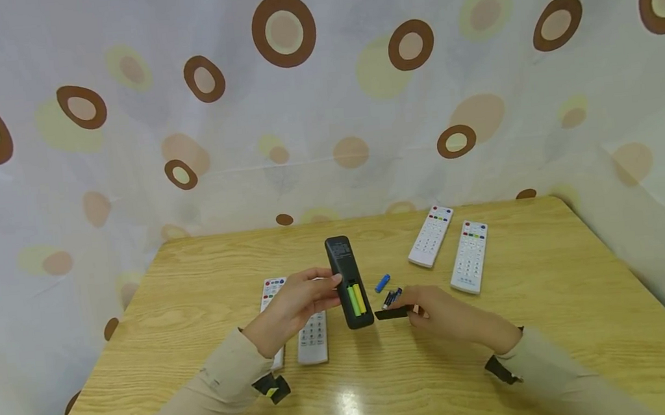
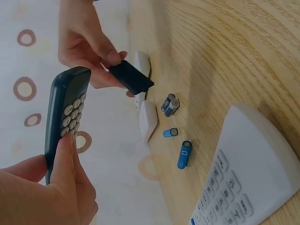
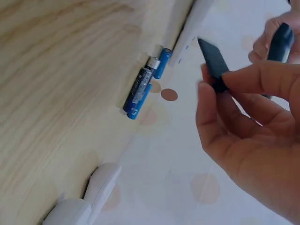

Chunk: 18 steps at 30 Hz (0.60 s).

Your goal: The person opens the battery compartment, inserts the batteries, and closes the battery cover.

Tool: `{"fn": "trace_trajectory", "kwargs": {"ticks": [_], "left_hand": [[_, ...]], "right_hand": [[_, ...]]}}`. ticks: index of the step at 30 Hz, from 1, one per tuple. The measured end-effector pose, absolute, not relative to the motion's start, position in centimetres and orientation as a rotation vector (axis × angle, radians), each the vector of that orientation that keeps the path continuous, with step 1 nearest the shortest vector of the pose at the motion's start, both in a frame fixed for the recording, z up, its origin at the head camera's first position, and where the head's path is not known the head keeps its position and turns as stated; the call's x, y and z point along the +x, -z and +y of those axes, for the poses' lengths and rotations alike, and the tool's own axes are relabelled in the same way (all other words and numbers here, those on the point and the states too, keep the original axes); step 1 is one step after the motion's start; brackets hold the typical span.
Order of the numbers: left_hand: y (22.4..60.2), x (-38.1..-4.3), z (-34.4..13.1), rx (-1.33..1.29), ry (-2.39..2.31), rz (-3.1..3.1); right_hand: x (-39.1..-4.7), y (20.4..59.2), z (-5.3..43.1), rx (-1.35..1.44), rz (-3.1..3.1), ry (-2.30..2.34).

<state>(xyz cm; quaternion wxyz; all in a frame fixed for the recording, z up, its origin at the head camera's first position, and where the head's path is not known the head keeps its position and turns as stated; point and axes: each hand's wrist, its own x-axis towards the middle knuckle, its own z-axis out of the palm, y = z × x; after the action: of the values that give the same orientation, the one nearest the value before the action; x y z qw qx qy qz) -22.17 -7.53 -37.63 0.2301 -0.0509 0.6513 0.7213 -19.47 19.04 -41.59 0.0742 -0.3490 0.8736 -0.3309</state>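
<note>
My left hand (image 1: 295, 301) grips a black remote control (image 1: 343, 265) by its side, back turned toward me. Its battery compartment is uncovered, with a green battery (image 1: 354, 301) and a yellow battery (image 1: 360, 298) lying side by side in it. In the left wrist view the button side of that remote faces the table. To its right, my right hand (image 1: 443, 316) pinches a black battery cover (image 2: 131, 77) between thumb and fingers, apart from the remote. Several loose batteries, among them a blue battery (image 1: 382, 283), lie on the table just behind the right hand.
Two white remotes lie at the right, one farther back (image 1: 431, 235) and one nearer (image 1: 469, 256). Two more lie under and beside the left hand, an inner white remote (image 1: 313, 339) and an outer, partly hidden one (image 1: 269, 292). A patterned curtain (image 1: 324, 104) hangs behind the wooden table (image 1: 214, 262).
</note>
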Motion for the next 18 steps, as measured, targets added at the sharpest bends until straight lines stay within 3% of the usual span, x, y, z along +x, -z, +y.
{"fn": "trace_trajectory", "kwargs": {"ticks": [10, 18], "left_hand": [[37.4, -22.1, -7.4, -0.117, -1.984, 1.782], [37.3, -22.0, -7.3, -0.120, -1.992, 1.774]], "right_hand": [[-19.4, 39.9, 19.0, -0.956, 2.639, 1.495], [-19.7, 39.4, 18.4, -1.116, 2.602, 1.753]]}}
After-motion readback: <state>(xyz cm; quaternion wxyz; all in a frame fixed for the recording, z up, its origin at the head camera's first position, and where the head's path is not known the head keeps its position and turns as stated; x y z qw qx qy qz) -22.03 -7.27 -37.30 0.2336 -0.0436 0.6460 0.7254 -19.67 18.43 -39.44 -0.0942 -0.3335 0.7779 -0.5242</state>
